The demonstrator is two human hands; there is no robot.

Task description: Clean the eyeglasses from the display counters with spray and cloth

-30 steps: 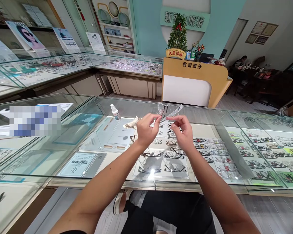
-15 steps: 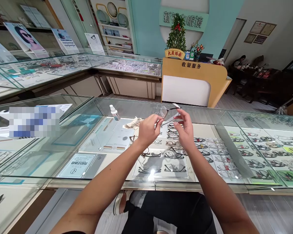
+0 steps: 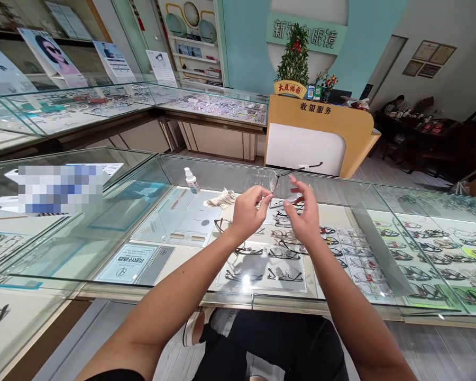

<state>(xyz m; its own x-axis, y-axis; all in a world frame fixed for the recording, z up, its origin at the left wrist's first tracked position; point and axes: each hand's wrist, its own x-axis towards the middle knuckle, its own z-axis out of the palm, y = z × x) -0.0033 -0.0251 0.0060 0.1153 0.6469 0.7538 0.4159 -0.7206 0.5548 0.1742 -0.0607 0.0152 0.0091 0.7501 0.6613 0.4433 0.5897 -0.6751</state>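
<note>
Above the glass counter, my left hand (image 3: 254,210) is closed in a pinch on the rim of a pair of eyeglasses (image 3: 275,181). Their dark upper temple sticks out to the upper right, past my right hand. Just right of the glasses is my right hand (image 3: 304,209), its fingers curled but apart, with nothing clearly held. A second temple seems to run close to its thumb; whether they touch is unclear. Beneath both hands, several pairs of glasses (image 3: 284,253) lie in rows inside the display case.
On the counter stand a white spray bottle (image 3: 191,180) and a crumpled beige cloth (image 3: 221,199). The glass case (image 3: 230,292) spans in front of me, with more eyewear at right. Farther off is a yellow cashier desk (image 3: 285,111) bearing a plant (image 3: 294,57).
The eyeglasses have turned in my left hand, so the dark temple points farther up and right. My right fingers have come away from that temple's end. The camera view has shifted slightly.
</note>
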